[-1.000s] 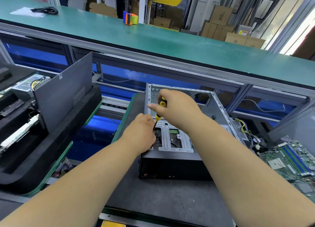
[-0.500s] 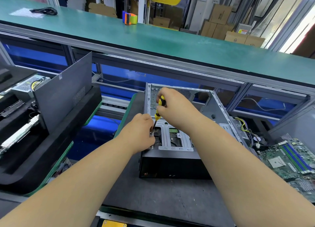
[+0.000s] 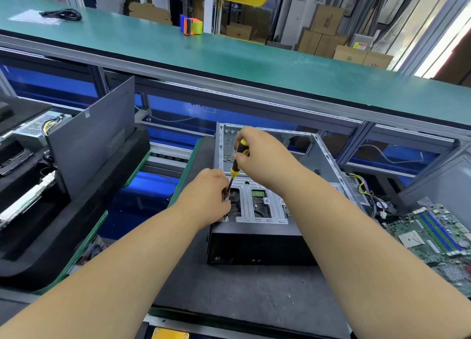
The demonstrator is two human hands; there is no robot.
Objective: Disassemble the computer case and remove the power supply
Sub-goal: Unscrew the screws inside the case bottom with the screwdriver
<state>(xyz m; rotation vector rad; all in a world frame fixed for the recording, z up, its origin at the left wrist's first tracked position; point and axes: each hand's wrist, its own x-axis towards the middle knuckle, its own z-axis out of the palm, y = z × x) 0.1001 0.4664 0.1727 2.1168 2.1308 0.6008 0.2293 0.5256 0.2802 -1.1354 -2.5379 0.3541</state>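
An open computer case (image 3: 321,158) lies on its side on the dark mat, bare metal frame up and black front panel toward me. My right hand (image 3: 262,155) grips the yellow-and-black handle of a screwdriver (image 3: 235,169) held almost upright. Its shaft runs down to the case's near left corner. There my left hand (image 3: 207,196) has its fingers curled round the shaft's lower end at the tip. A power supply (image 3: 356,188) with yellow and black wires sits outside the case, at its right.
A green motherboard (image 3: 435,239) lies on the right. A grey side panel (image 3: 94,140) leans upright in the black tray (image 3: 76,226) on the left, with another power supply (image 3: 38,127) behind it. A green shelf (image 3: 254,63) runs across above, bearing a tape dispenser (image 3: 191,25).
My right hand has shifted slightly on the screwdriver handle, showing more of the yellow grip. My left hand stays at the tip. The case has not moved.
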